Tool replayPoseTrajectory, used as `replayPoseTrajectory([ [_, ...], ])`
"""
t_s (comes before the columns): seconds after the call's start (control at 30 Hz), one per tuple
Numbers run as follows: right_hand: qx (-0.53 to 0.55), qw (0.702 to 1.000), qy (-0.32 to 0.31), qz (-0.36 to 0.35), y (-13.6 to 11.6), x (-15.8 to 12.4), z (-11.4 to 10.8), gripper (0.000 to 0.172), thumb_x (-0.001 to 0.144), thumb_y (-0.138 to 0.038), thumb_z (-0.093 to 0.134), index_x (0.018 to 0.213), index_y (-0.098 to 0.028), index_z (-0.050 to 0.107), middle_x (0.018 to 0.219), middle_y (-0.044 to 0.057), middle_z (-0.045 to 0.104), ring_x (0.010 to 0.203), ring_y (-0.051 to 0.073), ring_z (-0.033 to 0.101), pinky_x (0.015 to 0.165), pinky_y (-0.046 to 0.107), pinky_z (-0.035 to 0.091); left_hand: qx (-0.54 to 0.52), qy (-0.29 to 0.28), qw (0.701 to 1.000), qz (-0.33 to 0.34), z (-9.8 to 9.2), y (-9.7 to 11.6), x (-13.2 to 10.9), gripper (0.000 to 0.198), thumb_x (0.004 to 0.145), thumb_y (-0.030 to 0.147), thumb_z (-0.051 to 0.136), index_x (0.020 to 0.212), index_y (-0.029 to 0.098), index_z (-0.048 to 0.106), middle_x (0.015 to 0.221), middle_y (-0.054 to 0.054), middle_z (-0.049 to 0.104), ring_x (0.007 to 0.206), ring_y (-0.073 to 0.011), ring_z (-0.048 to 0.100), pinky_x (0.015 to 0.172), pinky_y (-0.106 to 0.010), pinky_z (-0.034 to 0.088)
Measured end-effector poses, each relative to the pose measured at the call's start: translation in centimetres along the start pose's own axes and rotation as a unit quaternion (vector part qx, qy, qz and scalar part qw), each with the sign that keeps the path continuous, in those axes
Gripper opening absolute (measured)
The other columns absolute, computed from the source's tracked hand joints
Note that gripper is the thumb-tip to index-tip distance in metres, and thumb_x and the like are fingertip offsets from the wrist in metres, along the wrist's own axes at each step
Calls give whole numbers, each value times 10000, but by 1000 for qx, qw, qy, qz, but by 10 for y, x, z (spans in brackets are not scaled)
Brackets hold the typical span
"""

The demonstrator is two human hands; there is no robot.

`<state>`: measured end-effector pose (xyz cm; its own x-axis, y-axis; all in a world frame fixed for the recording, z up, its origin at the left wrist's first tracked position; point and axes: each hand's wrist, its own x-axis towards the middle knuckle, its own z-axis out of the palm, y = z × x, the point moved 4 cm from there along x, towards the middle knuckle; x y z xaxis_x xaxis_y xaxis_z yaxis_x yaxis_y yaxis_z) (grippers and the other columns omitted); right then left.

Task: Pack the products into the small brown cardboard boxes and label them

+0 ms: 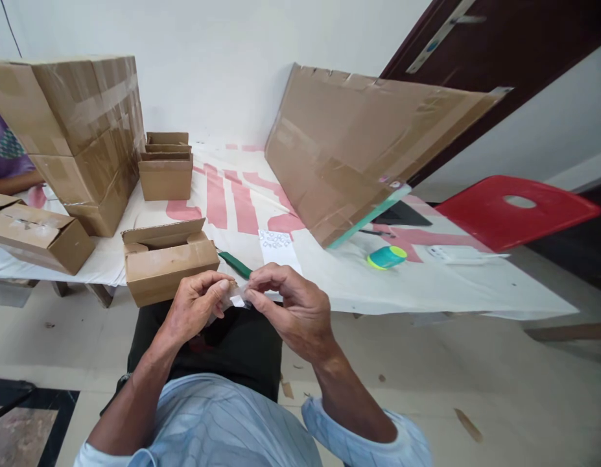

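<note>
Between my two hands is a small clear plastic bag with a white patch on it; what it contains is too small to tell. My left hand pinches one side of it, thumb against fingers. The other side is gripped between thumb and fingertips of my right hand. Just beyond my hands lies a green-handled tool, its far end partly hidden. An open cardboard box stands to the left at the table edge. Behind my right hand rests a white sheet with small printed shapes.
Stacked taped cartons rise at left, with small open boxes beside them. A large cardboard sheet leans at the back. A teal and yellow roll, a white power strip and a red chair are rightward. Another person's arm shows far left.
</note>
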<state>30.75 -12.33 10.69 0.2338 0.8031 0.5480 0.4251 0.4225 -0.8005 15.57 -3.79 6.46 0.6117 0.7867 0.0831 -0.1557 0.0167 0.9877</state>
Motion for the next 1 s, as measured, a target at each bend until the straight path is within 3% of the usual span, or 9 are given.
replayPoseTrajectory([
  [0.13,-31,999,1,-29,-2,2,1,87,916,-192,745,904,-263,697,791,-18,712,682,140,658,660,274,586,-19,-28,999,-22,0,0,-1,584,835,712,809,936,137,804,763,-39,678,626,-127,592,546,-224,523],
  [0.3,-43,999,11,-21,1,2,1,81,912,-195,739,895,-260,693,798,-16,722,690,144,666,672,280,601,-46,-66,996,-43,1,-1,-3,537,768,610,917,1052,163,825,989,-89,776,801,-175,684,624,-245,575],
  [0.6,15,999,33,7,11,0,3,65,903,-201,760,894,-248,716,808,-10,722,709,139,681,662,255,599,-33,-58,998,-15,2,1,-2,547,816,664,859,948,136,806,824,-66,733,668,-146,643,548,-234,518],
  [1.0,54,995,68,40,19,-3,2,55,912,-259,781,888,-230,741,795,-6,722,675,133,670,619,244,583,-9,-43,999,13,6,4,-2,470,861,598,834,952,138,806,817,-60,729,653,-129,599,529,-212,498],
])
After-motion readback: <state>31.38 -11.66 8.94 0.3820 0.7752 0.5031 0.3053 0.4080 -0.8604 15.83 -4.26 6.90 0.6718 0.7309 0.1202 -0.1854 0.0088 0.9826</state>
